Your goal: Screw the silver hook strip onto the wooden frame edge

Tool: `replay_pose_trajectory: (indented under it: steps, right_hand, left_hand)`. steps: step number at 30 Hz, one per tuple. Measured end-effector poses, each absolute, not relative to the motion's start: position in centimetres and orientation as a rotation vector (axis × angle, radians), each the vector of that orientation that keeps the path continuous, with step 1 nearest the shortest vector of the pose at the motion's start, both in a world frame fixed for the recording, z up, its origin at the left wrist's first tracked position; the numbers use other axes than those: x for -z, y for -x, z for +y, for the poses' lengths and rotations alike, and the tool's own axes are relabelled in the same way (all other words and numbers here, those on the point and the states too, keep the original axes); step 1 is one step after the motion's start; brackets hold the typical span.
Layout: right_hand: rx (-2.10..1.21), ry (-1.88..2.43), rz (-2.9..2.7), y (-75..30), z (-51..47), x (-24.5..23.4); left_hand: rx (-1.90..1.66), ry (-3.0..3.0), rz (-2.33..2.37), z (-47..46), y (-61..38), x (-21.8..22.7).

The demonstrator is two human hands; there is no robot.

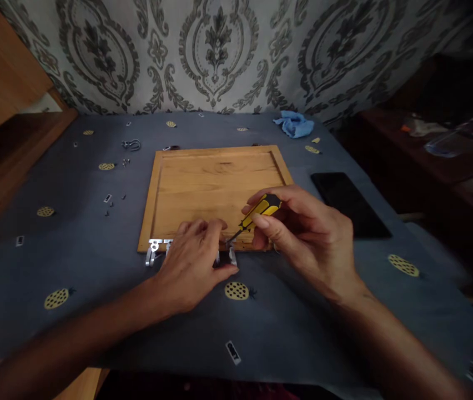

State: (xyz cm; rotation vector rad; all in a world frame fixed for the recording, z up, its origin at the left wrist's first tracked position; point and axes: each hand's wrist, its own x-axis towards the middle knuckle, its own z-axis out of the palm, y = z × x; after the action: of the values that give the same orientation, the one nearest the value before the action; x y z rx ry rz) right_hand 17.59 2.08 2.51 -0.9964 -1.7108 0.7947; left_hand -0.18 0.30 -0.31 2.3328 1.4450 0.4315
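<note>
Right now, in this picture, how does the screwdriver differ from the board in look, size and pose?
The screwdriver has a yellow and black handle; the board is brown wood. The screwdriver is small and slim; the board is broad and much larger. The right hand holds the screwdriver slanted, tip down; the board lies flat on the tablecloth. Shared: each has a hand at it, the left hand being at the board's near edge.
</note>
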Motion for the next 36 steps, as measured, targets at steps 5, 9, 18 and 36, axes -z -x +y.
replay_pose_trajectory:
  steps: [5, 9, 18, 36]
  right_hand:
    - [-0.640, 1.049, -1.696, -16.9, 1.8, -2.2]
    - [-0.493, 1.089, -1.698, -16.5, 1.4, -1.8]
    - [-0.427, 1.051, -1.746, -16.5, 1.4, -1.8]
    - [-0.484, 1.075, -1.494, -17.1, 1.0, -1.6]
  left_hand:
    - [-0.424, -2.331, 1.457, 0.3, 0.1, 0.3]
    - [-0.417, -2.337, 1.453, 0.3, 0.1, 0.2]
    - [-0.412, -2.322, 1.463, 0.2, 0.1, -0.1]
    - [-0.408, -2.353, 1.463, 0.4, 0.2, -0.2]
